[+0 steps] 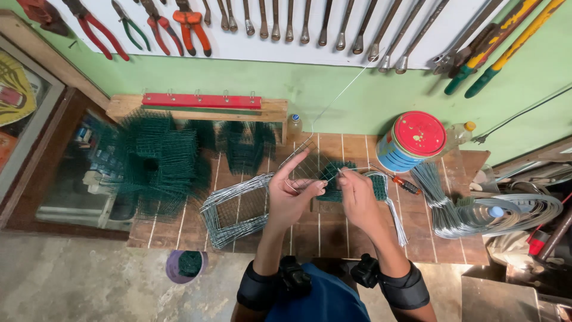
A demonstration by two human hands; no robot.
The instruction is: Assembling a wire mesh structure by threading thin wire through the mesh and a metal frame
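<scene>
Both hands [325,194] on wire frame [301,160]

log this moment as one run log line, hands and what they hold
left hand: holds wire frame | right hand: pinches thin wire | bench: green mesh stack, red-lidded tin

Green wall [333,95] w/ tool rack, wood bench [333,232], concrete floor [71,280].

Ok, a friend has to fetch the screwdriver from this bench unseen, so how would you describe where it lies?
Start at the round tin with the red lid at the back right of the wooden table. Just below its left side lies the screwdriver, right of the right hand. Its orange-and-black handle stands out among the bare grey wire bundles.
</scene>
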